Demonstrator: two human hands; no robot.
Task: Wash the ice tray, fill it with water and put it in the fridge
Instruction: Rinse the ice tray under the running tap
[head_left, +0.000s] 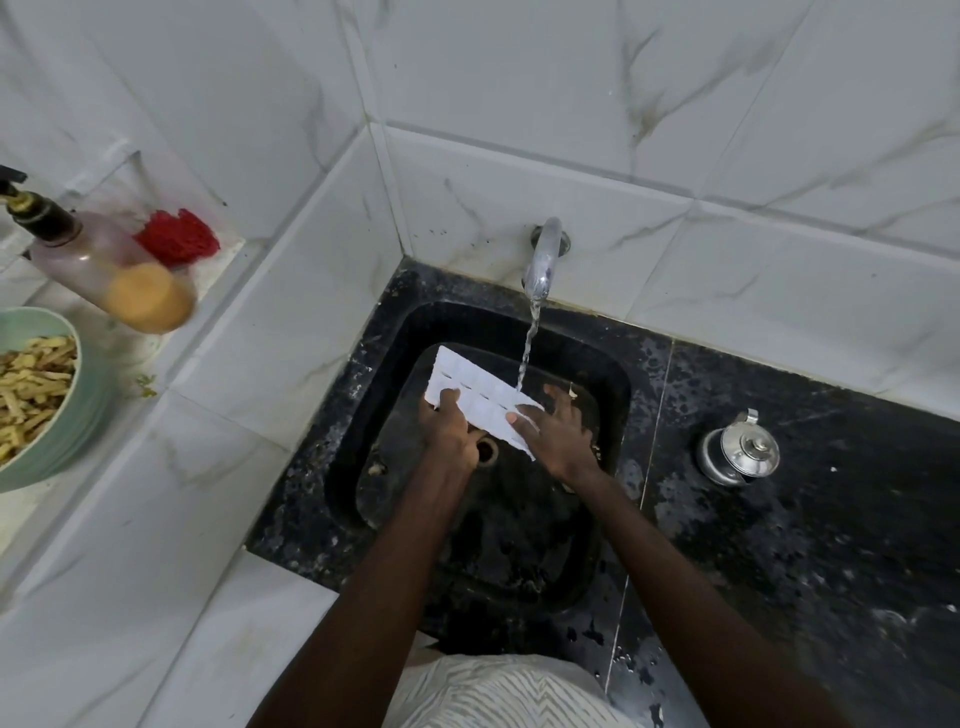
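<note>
Ice tray (480, 397) held tilted over the sink (349, 441), under the running tap (543, 260).
The left hand (449, 428) grips the left end, fingers curled round its edge. The right hand (557, 435) pinches the right end, thumb on top, fingers spread beyond. Risk: the stream strikes the tray's far edge and may splash the counter (779, 519); wet plastic could slip into the sink. The tray's underside is hidden, and whether its compartments hold water cannot be made out.

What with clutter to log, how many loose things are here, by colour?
White: 1, ice tray
Red: 1, scrubber
Green: 1, bowl
Silver: 1, lidded pot
Pinkish: 1, pump bottle
Total: 5
</note>
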